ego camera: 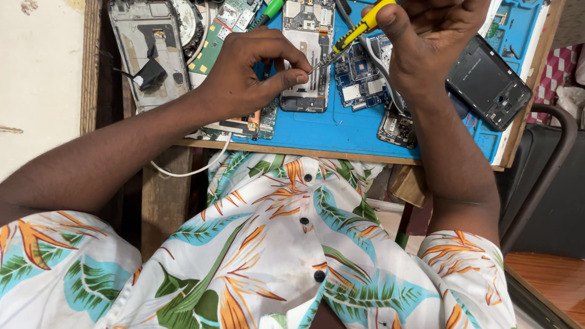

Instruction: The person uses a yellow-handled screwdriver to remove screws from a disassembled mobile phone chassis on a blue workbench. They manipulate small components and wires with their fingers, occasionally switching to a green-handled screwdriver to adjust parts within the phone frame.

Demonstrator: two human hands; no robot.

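Opened phone frame [308, 58] is lying on the blue work mat [341, 131], long axis running away from the person, directly beneath both hands.

Screwdriver [352, 33], yellow and black handle, is slanting from upper right down to lower left; its metal tip is coming down on the frame's right-hand edge, just beside the left fingertips.

Right hand [429, 39] is closing around the top of the handle, thumb and fingers wrapped tight; the handle end is hidden inside the fist. The phone frame is sitting below and to the left of this grip, along the line of the shaft.

Left hand [253, 73] is pinching narrow, thumb and forefinger pressed together right at the driver tip. Whether a screw is sitting between them cannot be told; too small. This hand is the nearer one to the frame, resting partly over its left side.

Outward from the grip:
- bare circuit boards [359, 82] just right of the tip, under the right wrist
- dark back cover [487, 82] well to the right, tilted
- another stripped chassis [149, 49] far left, beyond the left hand
- white cable [195, 170] trailing off the table's near edge
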